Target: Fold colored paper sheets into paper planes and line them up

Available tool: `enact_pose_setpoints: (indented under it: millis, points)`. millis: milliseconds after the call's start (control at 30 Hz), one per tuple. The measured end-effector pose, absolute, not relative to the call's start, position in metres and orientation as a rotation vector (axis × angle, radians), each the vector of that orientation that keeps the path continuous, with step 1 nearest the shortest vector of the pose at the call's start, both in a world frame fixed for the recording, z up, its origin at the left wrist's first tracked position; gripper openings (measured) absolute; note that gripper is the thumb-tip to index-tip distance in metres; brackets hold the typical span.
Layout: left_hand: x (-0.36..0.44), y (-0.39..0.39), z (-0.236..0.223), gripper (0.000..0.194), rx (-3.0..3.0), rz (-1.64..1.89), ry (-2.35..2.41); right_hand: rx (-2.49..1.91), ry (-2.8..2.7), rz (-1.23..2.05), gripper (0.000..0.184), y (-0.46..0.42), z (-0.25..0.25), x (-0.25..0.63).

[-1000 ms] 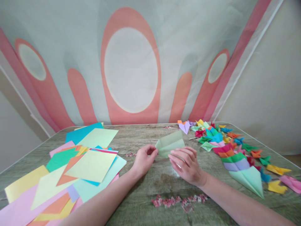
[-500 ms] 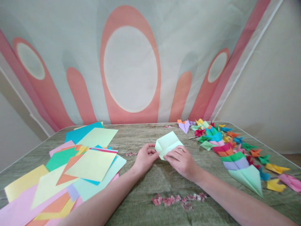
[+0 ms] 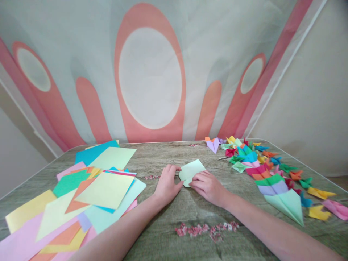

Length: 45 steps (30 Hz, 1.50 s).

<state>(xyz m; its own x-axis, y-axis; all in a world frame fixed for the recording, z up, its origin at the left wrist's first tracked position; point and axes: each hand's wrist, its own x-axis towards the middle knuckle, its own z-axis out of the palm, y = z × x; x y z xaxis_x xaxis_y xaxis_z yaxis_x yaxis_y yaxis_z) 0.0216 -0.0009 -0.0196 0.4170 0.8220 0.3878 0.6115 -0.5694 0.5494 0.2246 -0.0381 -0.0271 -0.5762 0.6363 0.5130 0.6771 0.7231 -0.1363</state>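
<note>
Pale-green paper (image 3: 192,171): folded, located at mid-worktop, btwn the person's two hands, well apart from the far edge of the worktop (image 3: 152,154).

L hand (image 3: 166,184): at L end of the paper. Index finger and thumb stand apart, gap visible; thumb touches the near L corner of the sheet. Grip open.

R hand (image 3: 208,188): at near R part of the paper. Fingers lie bent over it; grip closed on the pale-green paper, thumb apparently underneath (view poor).

Loose sheets, L side: overlapping flat pile, from far L corner of worktop down along L edge. Blue sheet (image 3: 94,153) lies nearest the far L corner, w/ a light-green sheet (image 3: 114,157) partly over it. Pale-yellow sheet (image 3: 106,191) lies on top, toward mid-worktop.

Folded pcs, R side: small multicol. figures (image 3: 286,168) spread along R edge, from the far R corner toward the near R part. Beside them, folded pcs overlap in a row; mint folded pc (image 3: 286,205) is at the near end. Purple folded pc (image 3: 212,145) sits just inside the far edge, R of centre, w/ an orange pc (image 3: 208,139) directly behind.

Surface: wood-grain pattern; pink blossom print (image 3: 194,231) nearer than both hands. Backdrop (image 3: 202,47) w/ pink arches stands behind far edge.
</note>
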Motion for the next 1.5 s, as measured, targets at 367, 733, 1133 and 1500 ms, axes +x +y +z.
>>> enact_pose_setpoints:
  millis: [367,733,1133,1500]
  points:
    - [0.017,-0.012,-0.001,0.021,2.852,0.414,0.917,-0.954,-2.387,0.312,0.014,-0.033,-0.019,0.24]
    - [0.028,-0.027,0.002,0.023,2.969,0.293,1.033,-1.028,-2.294,0.627,0.015,-0.01,-0.013,0.251]
    - [0.031,-0.037,0.001,0.031,2.942,0.194,1.079,-1.2,-2.174,0.766,0.019,0.007,-0.021,0.251]
    - [0.035,-0.039,-0.002,0.034,2.97,0.157,1.098,-1.211,-2.124,0.68,0.023,0.004,-0.026,0.249]
